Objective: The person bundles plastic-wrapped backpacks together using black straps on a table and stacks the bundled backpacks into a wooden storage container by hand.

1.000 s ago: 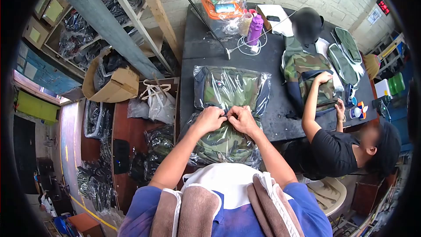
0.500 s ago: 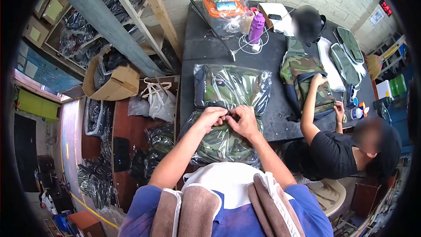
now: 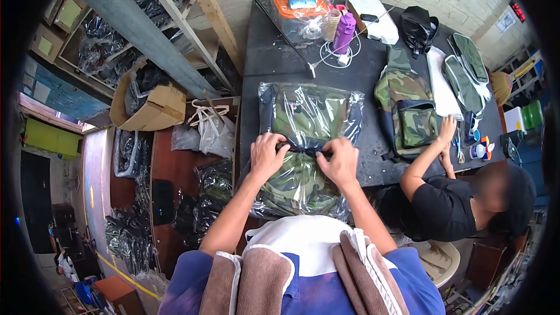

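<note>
A camouflage backpack (image 3: pixel 309 111) in clear plastic lies on the black table before me, its lower part hanging toward my body. Across its middle runs a dark band (image 3: pixel 304 145) that looks like a strap or bunched edge. My left hand (image 3: pixel 269 154) grips the left end of this band, thumb against the fingers. At the other end my right hand (image 3: pixel 339 162) is closed in the same way. The fingers partly hide whether they hold only the plastic or the band as well.
Right of me a co-worker (image 3: pixel 446 201) handles another camouflage backpack (image 3: pixel 408 111). Green pouches (image 3: pixel 461 84) lie beyond it. A purple bottle (image 3: pixel 344 34), a white cable (image 3: pixel 335 58) and an orange-lidded container (image 3: pixel 300 3) stand at the back. Left are a cardboard box (image 3: pixel 154 108) and a metal pole (image 3: pixel 137 26).
My hands have moved apart, from together at the middle to either end of the dark band. The co-worker's hands have shifted off the other backpack's front toward its right edge.
</note>
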`<state>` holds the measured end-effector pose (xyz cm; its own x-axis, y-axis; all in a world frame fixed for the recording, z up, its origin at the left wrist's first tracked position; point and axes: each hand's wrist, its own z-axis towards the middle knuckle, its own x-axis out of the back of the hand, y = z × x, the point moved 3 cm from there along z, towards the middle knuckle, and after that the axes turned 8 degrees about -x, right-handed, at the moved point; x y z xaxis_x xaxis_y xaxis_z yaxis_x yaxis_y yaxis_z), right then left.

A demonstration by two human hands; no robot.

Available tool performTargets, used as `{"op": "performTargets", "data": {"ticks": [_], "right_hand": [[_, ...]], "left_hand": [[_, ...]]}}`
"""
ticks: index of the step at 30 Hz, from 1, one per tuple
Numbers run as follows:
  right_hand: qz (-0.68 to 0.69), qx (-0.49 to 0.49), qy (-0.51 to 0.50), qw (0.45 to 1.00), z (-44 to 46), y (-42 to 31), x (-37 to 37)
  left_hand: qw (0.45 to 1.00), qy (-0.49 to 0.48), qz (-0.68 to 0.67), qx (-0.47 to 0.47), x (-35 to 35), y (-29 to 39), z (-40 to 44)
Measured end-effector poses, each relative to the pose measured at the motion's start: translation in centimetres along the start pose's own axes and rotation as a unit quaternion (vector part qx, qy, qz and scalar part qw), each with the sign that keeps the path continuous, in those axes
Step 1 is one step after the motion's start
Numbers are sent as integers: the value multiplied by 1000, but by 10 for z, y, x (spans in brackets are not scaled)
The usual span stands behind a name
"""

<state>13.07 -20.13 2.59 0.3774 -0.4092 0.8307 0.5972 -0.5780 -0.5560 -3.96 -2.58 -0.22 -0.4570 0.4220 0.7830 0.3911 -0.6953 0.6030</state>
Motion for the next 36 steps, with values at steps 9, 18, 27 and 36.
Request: {"op": "performTargets", "data": {"ticks": [9, 18, 27, 36], "right_hand": [[124, -323, -14, 938, -2, 77, -59], [91, -261, 77, 958, -1, 128, -103], [74, -218, 110, 967, -3, 157, -126], [310, -317, -225, 868, -25, 157, -50]], "left_hand": [[965, 65, 106, 231, -54, -38, -55], [964, 148, 108, 194, -74, -44, -55], [966, 185, 73, 163, -83, -62, -59], [929, -44, 27, 365, -3, -40, -115]]}}
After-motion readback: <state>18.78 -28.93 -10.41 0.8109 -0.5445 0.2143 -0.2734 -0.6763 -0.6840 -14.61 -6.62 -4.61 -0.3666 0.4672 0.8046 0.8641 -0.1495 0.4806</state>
